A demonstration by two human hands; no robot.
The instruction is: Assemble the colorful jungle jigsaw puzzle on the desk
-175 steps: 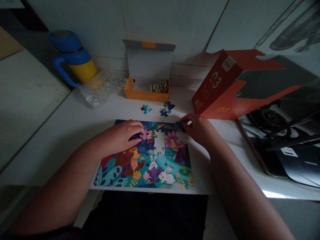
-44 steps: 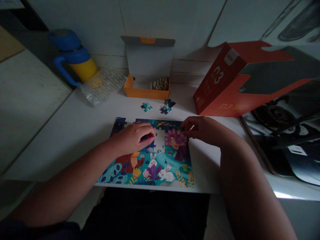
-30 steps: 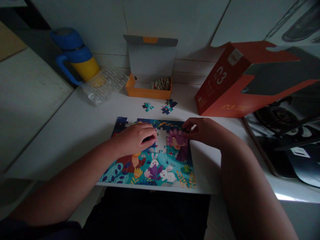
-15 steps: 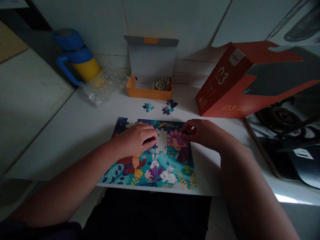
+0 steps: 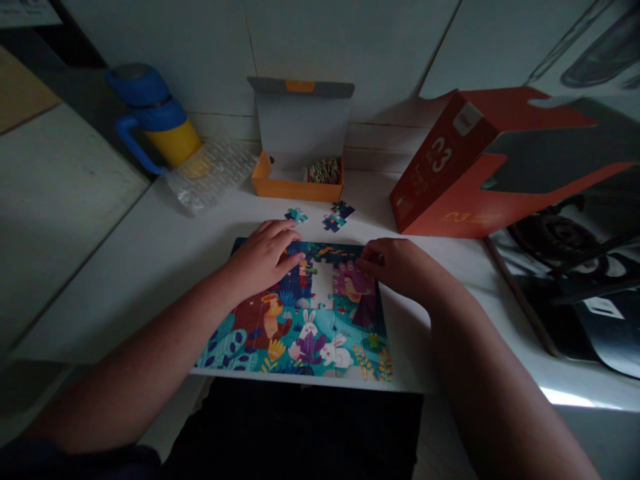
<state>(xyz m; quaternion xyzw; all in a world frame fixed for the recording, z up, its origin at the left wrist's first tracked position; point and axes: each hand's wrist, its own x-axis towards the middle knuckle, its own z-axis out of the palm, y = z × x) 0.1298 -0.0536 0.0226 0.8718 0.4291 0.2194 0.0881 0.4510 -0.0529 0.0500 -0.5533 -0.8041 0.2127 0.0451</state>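
A colourful animal jigsaw puzzle lies on the white table in front of me, with a white gap near its top middle. My left hand rests on the puzzle's upper left part, fingers stretched out flat. My right hand sits at the puzzle's top right corner beside the purple bird, fingers curled with the tips pressed onto the edge. Whether they hold anything is hidden. Two loose puzzle pieces lie just beyond the puzzle.
An orange box with a raised lid stands at the back and holds more pieces. A big red carton lies to the right, with a dark stove top beyond it. A blue and yellow flask and a plastic bag sit at the back left.
My left hand has slid up and left from the gap's edge, and its curled fingers now lie flat. The top left corner section no longer sticks out. My right hand has hardly moved.
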